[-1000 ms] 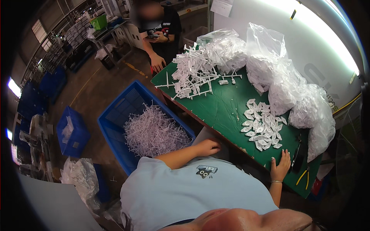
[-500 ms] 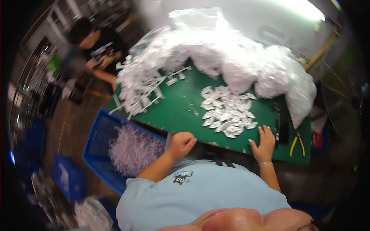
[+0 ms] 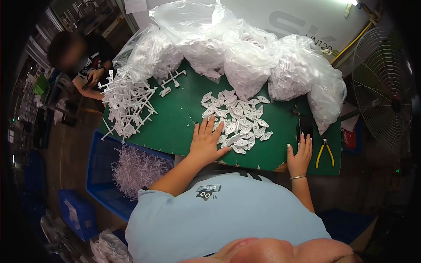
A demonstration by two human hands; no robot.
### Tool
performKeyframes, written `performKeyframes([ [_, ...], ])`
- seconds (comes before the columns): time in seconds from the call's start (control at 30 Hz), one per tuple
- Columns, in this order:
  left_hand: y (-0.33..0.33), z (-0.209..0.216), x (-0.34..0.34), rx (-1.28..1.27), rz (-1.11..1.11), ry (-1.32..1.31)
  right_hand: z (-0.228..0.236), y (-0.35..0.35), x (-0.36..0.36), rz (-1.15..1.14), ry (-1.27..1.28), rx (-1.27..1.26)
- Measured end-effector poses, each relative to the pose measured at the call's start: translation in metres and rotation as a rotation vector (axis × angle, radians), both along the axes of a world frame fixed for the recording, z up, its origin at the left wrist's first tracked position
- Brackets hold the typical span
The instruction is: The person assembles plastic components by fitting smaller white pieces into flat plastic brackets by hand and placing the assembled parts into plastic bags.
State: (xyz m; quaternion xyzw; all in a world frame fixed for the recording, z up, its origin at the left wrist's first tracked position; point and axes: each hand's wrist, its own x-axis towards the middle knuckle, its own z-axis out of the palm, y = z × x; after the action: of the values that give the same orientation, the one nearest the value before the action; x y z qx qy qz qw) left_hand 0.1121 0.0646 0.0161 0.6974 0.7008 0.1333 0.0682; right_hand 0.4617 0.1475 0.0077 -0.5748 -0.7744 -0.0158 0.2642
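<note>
My left hand lies with fingers spread at the left edge of a loose pile of small white plastic parts on the green table. Its fingertips reach the nearest parts, and nothing shows in its grasp. At the table's near right edge rests my right hand, fingers stretched out and holding nothing. Just beyond its fingertips is a flat black object. To that hand's right lie pliers with yellow handles, jaws pointing away from me.
Several clear bags of white parts line the far side. White plastic sprues are heaped at the left. Below them a blue crate holds thin sprue scraps. Another person is at the far left; a fan stands right.
My left hand has left the table's near edge, opened from a closed shape and come to the pile. My right hand has moved right, away from the parts, toward the black object.
</note>
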Motion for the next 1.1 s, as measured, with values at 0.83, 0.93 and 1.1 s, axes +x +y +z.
performKeyframes([
  [0.83,0.139,-0.004,-0.092,0.152,0.265,-0.104,-0.011,0.036,-0.015,-0.112,-0.130,0.145],
  [0.93,0.142,-0.010,-0.089,0.172,0.231,-0.077,-0.006,0.032,-0.018,-0.092,-0.101,0.140],
  [1.1,0.140,0.004,-0.089,0.251,0.305,-0.214,0.001,0.029,-0.027,0.004,-0.075,0.149],
])
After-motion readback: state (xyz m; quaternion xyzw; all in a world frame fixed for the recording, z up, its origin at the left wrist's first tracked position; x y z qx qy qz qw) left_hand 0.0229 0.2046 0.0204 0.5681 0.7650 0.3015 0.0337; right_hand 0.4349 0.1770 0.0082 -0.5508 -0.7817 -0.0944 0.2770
